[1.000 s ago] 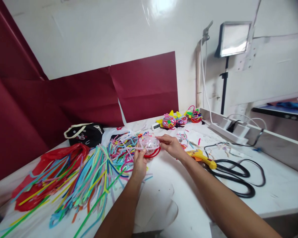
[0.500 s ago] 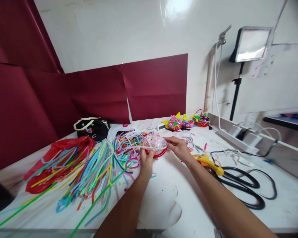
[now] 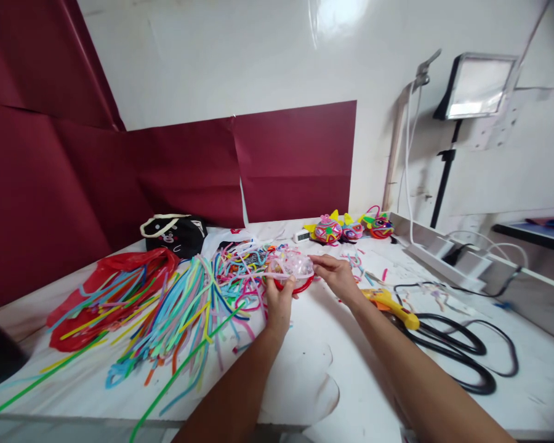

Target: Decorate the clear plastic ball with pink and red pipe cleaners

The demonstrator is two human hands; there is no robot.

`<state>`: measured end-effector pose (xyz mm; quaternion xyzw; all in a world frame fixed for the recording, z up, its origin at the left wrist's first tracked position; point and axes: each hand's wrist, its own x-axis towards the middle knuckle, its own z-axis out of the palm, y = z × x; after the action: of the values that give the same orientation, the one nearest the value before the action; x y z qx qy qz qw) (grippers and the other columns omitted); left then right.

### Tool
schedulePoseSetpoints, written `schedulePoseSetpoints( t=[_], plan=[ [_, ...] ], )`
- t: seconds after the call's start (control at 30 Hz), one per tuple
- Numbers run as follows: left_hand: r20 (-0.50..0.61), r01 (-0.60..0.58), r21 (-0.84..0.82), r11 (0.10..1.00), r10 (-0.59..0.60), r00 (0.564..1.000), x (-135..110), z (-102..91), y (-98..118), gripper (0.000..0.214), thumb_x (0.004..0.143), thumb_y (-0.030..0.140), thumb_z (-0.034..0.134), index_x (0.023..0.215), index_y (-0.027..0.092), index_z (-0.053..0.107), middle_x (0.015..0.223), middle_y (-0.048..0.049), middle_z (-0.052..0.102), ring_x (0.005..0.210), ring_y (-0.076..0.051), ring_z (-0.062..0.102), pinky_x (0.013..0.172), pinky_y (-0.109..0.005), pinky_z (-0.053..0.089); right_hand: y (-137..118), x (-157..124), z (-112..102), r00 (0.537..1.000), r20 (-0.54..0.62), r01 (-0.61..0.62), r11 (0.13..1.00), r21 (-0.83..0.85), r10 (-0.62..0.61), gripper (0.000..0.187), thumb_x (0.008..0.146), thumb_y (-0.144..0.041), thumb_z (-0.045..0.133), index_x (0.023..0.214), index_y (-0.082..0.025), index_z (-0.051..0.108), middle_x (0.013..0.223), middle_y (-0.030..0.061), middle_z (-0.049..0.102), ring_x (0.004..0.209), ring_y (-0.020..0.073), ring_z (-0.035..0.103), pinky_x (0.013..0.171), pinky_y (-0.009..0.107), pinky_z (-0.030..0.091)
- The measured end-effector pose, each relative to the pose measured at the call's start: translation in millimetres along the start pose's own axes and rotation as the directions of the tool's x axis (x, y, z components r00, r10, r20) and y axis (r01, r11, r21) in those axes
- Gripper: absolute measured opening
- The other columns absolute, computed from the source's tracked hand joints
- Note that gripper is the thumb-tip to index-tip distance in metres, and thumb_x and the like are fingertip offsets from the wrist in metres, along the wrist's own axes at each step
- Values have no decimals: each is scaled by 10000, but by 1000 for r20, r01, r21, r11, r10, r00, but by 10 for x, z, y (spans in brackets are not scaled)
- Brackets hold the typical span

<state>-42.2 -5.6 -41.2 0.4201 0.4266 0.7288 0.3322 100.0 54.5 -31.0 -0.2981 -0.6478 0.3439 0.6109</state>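
A clear, rounded plastic shell (image 3: 300, 266) with a red rim along its bottom sits between my hands. A pale pink pipe cleaner (image 3: 258, 276) runs across its near side and sticks out to the left. My left hand (image 3: 279, 301) grips the shell's near left side, thumb on top at the pipe cleaner. At the right side, my right hand (image 3: 337, 275) has its fingertips pinched against the shell's edge; whether the pipe cleaner's strand lies between them cannot be made out.
Left lie a pile of pipe cleaners (image 3: 180, 307), a red plastic bag (image 3: 87, 301) and a black pouch (image 3: 178, 237). A yellow glue gun (image 3: 392, 306) with a coiled black cord (image 3: 471, 375) lies right. Finished colourful round figures (image 3: 327, 229) stand behind, near a power strip (image 3: 447, 264).
The whole view has shifted slightly. Both hands stay at the shell in nearly the same pose.
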Motion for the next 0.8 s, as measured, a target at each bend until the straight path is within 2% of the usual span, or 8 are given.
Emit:
schedulePoseSetpoints(
  t=[0.17, 0.37, 0.8],
  plan=[
    [-6, -3, 7, 1000, 3, 1000, -7, 8, -4, 690, 737, 294, 657, 1389, 228, 441, 1176, -117, 581, 653, -132, 560, 477, -217, 485, -12, 3, 4, 1000, -16, -17, 1000, 12, 17, 238, 716, -283, 668, 905, -200, 785, 881, 71, 725, 811, 208, 645, 736, 337, 513],
    [-10, -9, 25, 1000, 9, 1000, -6, 12, -9, 687, 737, 294, 663, 1382, 208, 443, 1146, -124, 592, 725, -155, 587, 476, -199, 478, -42, 3, 2, 998, -30, -55, 998, 25, 56, 223, 700, -295, 690, 871, -191, 788, 862, 68, 735, 792, 206, 651, 743, 339, 513],
    [-5, 6, 6, 1000, -6, 1000, -1, 13, -12, 668, 738, 290, 658, 1368, 215, 447, 1094, -105, 610, 666, -133, 570, 470, -201, 465, -12, 12, 8, 982, -38, -183, 981, 61, 186, 241, 668, -307, 697, 832, -150, 777, 783, 79, 759, 685, 206, 681, 680, 329, 543]
  ],
)
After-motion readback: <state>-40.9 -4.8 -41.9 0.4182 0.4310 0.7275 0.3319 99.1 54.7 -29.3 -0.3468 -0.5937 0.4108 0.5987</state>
